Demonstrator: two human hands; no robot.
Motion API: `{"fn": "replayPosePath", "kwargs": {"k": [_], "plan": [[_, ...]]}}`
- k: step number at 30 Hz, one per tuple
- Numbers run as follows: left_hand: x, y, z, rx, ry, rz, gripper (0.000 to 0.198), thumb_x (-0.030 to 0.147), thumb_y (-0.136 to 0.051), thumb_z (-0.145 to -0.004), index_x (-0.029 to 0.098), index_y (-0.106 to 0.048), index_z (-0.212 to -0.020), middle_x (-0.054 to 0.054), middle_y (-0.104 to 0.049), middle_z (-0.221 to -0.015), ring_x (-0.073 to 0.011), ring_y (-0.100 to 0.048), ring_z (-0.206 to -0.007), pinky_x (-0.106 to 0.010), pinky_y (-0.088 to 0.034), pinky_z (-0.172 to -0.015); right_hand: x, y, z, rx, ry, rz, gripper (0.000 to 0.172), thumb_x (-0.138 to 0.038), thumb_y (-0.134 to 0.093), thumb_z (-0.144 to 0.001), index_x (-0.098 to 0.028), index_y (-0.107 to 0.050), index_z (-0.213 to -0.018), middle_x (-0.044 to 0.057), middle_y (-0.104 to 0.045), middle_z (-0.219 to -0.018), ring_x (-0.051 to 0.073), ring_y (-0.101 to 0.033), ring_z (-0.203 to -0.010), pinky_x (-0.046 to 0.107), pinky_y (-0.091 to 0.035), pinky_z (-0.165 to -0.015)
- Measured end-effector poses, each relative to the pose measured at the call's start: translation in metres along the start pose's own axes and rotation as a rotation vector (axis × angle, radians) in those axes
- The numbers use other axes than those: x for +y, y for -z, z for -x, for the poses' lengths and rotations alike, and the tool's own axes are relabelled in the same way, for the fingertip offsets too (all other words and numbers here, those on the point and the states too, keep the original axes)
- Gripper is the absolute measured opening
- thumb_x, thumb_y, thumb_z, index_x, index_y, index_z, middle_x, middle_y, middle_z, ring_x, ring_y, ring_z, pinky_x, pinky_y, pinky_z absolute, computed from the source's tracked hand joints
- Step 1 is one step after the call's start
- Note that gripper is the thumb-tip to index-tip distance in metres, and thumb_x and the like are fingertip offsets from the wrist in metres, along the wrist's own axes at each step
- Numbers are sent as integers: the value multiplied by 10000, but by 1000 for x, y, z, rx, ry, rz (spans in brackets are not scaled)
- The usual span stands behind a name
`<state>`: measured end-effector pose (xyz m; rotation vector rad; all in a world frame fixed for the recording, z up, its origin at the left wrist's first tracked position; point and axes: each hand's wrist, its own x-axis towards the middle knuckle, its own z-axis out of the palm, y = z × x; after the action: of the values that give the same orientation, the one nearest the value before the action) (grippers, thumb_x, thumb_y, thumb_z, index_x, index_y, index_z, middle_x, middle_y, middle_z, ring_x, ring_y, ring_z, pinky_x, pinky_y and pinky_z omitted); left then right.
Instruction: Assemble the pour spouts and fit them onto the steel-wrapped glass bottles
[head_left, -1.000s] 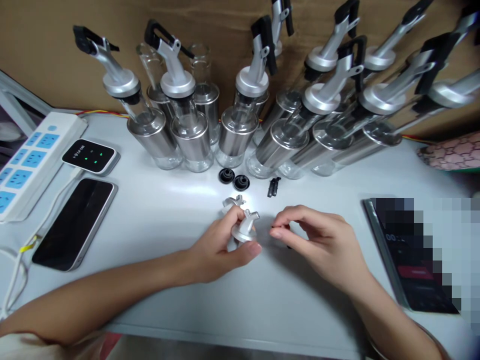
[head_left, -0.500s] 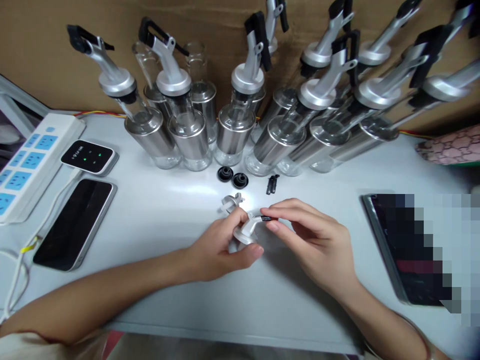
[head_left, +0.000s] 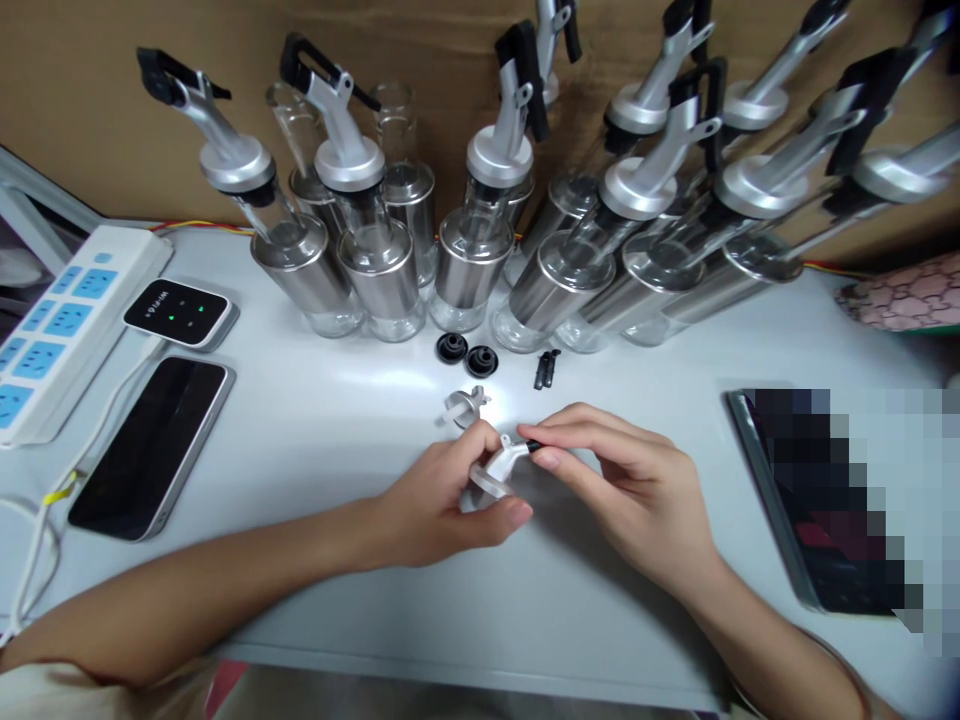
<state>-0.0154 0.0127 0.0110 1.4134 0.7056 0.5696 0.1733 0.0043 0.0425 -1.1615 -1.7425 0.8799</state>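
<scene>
My left hand (head_left: 442, 500) grips a silver pourer spout (head_left: 498, 470) by its round base, the neck tilted up to the right. Between the thumb and fingers of my right hand (head_left: 630, 480) is a small black tip (head_left: 533, 446), touching the end of the spout's neck. A second silver spout (head_left: 463, 408) lies on the table just behind my left hand. Farther back are two round black stoppers (head_left: 481, 361) and, to their right, a pair of small black levers (head_left: 547, 369).
Several glass bottles with steel sleeves (head_left: 474, 255) and pourer tops stand along the back by a brown cardboard wall (head_left: 450, 40). At left are a phone (head_left: 154, 450), a Wi-Fi device (head_left: 180, 312) and a power strip (head_left: 64, 320). A dark tablet-like device (head_left: 787, 500) lies at right.
The spout has turned slightly in my left hand and both hands sit a little lower. My right fingers stay on the black tip at the neck's end.
</scene>
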Motion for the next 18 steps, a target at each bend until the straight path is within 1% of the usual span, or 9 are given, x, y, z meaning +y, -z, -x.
{"fn": "replayPosePath", "kwargs": {"k": [5,8,11,16,18], "plan": [[-4,0,2,-33,-17,48,305,432,-575,-862,211,-365,-871,71,-401,-629,-83,-333,-525,-223,-285,-494,-1,-3,1,-4,40,27,294,-69,-636,-831,-276,-743,-1011,22,-711,-837,133,-665,-723,248,-554,-628],[-5,0,2,-25,-29,81,318,447,-575,-864,209,-365,-875,65,-402,-645,-81,-337,-530,-220,-288,-494,-2,-5,4,11,85,72,360,-56,-608,-840,-289,-716,-1093,31,-699,-872,144,-663,-743,257,-550,-599],[-5,-1,2,-14,-30,93,333,455,-586,-849,213,-358,-869,66,-411,-633,-79,-339,-512,-218,-277,-477,-2,-5,6,-10,134,79,400,-42,-598,-842,-285,-684,-1150,28,-692,-891,139,-654,-752,254,-542,-597],[2,-3,5,-36,-67,10,329,423,-597,-829,223,-336,-825,87,-378,-584,-74,-314,-472,-212,-231,-449,-3,0,5,-88,214,49,289,-62,-663,-809,-246,-667,-1032,24,-683,-841,163,-636,-757,315,-537,-660],[7,-2,5,-39,-117,-25,305,436,-585,-845,216,-375,-870,73,-410,-615,-84,-351,-499,-214,-269,-462,-4,2,5,-90,227,39,281,-57,-649,-814,-244,-646,-1024,25,-675,-841,170,-628,-761,334,-531,-675]]}}
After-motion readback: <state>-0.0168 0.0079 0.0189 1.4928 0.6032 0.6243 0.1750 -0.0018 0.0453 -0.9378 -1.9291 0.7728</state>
